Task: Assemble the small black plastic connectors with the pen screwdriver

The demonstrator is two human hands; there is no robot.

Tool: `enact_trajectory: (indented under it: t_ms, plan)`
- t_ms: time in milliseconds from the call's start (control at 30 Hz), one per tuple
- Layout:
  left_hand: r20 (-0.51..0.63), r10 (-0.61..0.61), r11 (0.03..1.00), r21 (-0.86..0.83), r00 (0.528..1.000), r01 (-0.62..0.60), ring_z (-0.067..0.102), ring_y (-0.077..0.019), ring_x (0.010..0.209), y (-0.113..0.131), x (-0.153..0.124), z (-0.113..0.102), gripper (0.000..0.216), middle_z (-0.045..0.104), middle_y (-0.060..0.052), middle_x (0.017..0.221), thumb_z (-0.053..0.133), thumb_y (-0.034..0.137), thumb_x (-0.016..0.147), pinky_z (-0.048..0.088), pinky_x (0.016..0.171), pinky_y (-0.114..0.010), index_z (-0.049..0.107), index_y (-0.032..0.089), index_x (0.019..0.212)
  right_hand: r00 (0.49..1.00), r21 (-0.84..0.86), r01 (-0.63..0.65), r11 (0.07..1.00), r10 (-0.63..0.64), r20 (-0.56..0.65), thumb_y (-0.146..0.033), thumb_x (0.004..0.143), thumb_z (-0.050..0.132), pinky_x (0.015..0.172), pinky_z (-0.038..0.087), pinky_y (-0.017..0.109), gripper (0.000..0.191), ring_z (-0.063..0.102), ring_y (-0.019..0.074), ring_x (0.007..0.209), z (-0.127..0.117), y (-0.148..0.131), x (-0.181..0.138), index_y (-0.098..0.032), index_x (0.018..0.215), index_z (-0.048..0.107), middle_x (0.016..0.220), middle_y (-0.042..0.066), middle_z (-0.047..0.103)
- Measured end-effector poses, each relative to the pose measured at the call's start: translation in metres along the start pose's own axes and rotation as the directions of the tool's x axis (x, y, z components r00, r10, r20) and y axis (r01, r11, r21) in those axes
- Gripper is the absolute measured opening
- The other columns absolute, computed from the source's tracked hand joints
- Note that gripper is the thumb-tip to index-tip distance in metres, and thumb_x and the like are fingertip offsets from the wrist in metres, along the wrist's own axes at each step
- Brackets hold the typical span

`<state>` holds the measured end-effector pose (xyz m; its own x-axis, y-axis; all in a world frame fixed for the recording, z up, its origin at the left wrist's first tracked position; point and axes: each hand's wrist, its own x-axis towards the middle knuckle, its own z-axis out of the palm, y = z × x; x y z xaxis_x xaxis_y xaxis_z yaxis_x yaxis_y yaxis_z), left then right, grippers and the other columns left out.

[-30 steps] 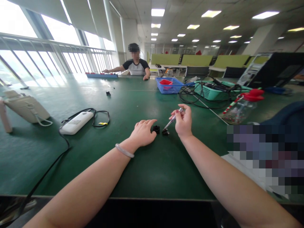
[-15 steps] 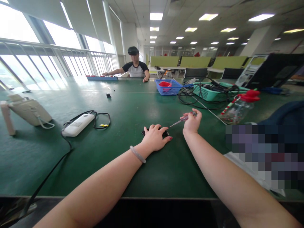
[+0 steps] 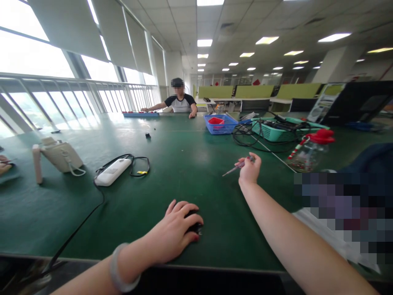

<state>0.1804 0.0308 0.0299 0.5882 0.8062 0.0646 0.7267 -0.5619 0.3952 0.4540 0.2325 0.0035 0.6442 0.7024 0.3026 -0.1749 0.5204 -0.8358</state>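
My left hand (image 3: 174, 230) lies near the front edge of the green table (image 3: 172, 172), fingers curled over small black parts (image 3: 195, 226) that it mostly hides. A pale bangle sits on that wrist. My right hand (image 3: 250, 169) is raised farther out to the right, pinching a thin screwdriver (image 3: 236, 167) with a clear pink handle. The tool's tip points left and slightly down, above the table.
A white power bank (image 3: 113, 172) with a black cable lies to the left, beside a beige device (image 3: 59, 155). A blue basket (image 3: 220, 123), a green basket with cables (image 3: 276, 129) and a red-capped bottle (image 3: 308, 151) stand at the back right. A person (image 3: 181, 101) sits at the far end.
My left hand has drawn the black parts back toward the near edge of the table. My right hand with the screwdriver stayed out and lifted off the parts.
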Motion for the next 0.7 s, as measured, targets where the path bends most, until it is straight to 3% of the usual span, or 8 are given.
enact_trajectory:
  t_ms: [133,233,333,567,633,700]
  plan:
    - [0.079,-0.026,0.997,-0.072,0.997,0.031,0.039,-0.0269,0.139,-0.041,-0.054,-0.024,0.035,0.050,-0.001,0.147,0.059,0.021,0.083,0.009,0.121,-0.056,0.066,0.036,0.114,1.000,0.005,-0.010,1.000,0.010,0.004,-0.026,0.080,0.056,0.045,0.049,0.025,0.025,0.057,0.0111,0.040,0.001,-0.002,-0.003,-0.023,0.101,0.044,0.056,-0.012,0.056]
    - [0.101,-0.050,0.993,-0.099,0.994,0.060,0.036,-0.0270,0.143,-0.070,-0.079,-0.039,0.037,0.045,0.000,0.153,0.058,0.019,0.082,0.010,0.121,-0.054,0.068,0.038,0.113,0.999,-0.001,0.014,1.000,-0.014,0.031,-0.028,0.079,0.057,0.047,0.050,0.025,0.026,0.057,0.0107,0.042,0.002,-0.003,-0.005,-0.023,0.101,0.045,0.057,-0.011,0.056]
    - [0.058,-0.098,0.983,-0.150,0.994,0.106,0.036,-0.0290,0.143,-0.086,-0.091,-0.050,0.032,0.049,-0.003,0.149,0.061,0.024,0.081,0.012,0.120,-0.054,0.073,0.038,0.107,0.997,-0.012,0.039,0.999,-0.038,0.062,-0.031,0.079,0.058,0.046,0.049,0.025,0.028,0.057,0.0102,0.042,0.003,-0.003,-0.007,-0.023,0.102,0.045,0.059,-0.011,0.056]
    - [-0.082,-0.158,0.895,-0.433,0.984,0.107,0.040,-0.0341,0.140,-0.095,-0.096,-0.067,0.023,0.062,-0.006,0.137,0.070,0.037,0.076,0.024,0.116,-0.055,0.077,0.035,0.097,0.997,-0.021,0.032,0.999,-0.031,0.070,-0.029,0.078,0.055,0.045,0.047,0.025,0.027,0.056,0.0104,0.040,0.005,-0.003,-0.010,-0.022,0.103,0.046,0.058,-0.012,0.058]
    - [-0.201,-0.255,0.840,-0.531,0.946,0.113,0.047,-0.0365,0.134,-0.100,-0.097,-0.068,0.028,0.065,-0.008,0.132,0.074,0.043,0.071,0.034,0.112,-0.052,0.077,0.032,0.096,0.997,-0.020,0.034,0.999,-0.032,0.074,-0.028,0.078,0.055,0.045,0.047,0.024,0.027,0.057,0.0105,0.040,0.005,-0.003,-0.009,-0.022,0.103,0.046,0.058,-0.011,0.058]
    - [-0.314,-0.443,0.745,-0.650,0.839,0.150,0.056,-0.0364,0.124,-0.103,-0.098,-0.065,0.038,0.070,-0.009,0.122,0.079,0.048,0.064,0.045,0.105,-0.047,0.077,0.029,0.097,0.997,-0.020,0.029,0.999,-0.027,0.073,-0.029,0.078,0.055,0.044,0.047,0.024,0.027,0.056,0.0103,0.040,0.004,-0.003,-0.009,-0.022,0.103,0.046,0.057,-0.012,0.058]
